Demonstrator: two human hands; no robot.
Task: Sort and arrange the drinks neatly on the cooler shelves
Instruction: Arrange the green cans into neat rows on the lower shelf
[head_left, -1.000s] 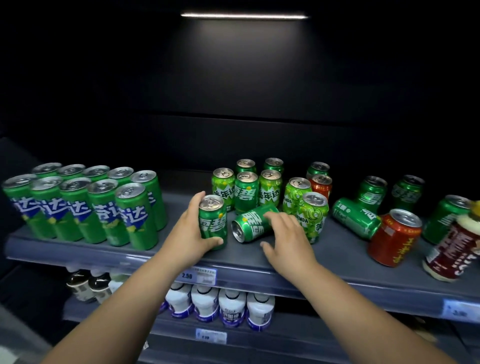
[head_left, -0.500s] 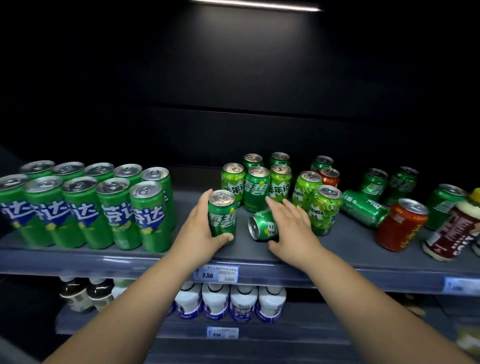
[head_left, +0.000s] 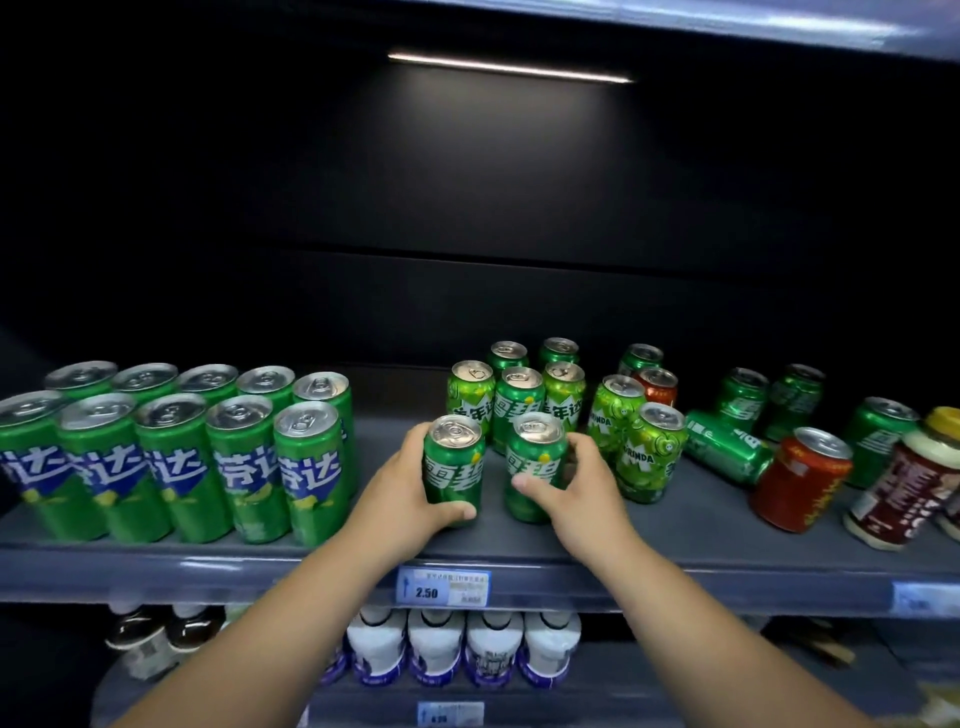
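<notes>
Fingers and thumb of the left hand (head_left: 401, 492) curl round the left Sprite can (head_left: 453, 465), upright near the front of the grey shelf (head_left: 691, 530). Just beside it the right hand (head_left: 586, 498) grips the right Sprite can (head_left: 535, 460), upright too, before a cluster of short green cans (head_left: 519, 402).

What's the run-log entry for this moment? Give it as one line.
left hand grips left green can, upright | right hand grips right green can, upright | toppled can lies further right
</notes>
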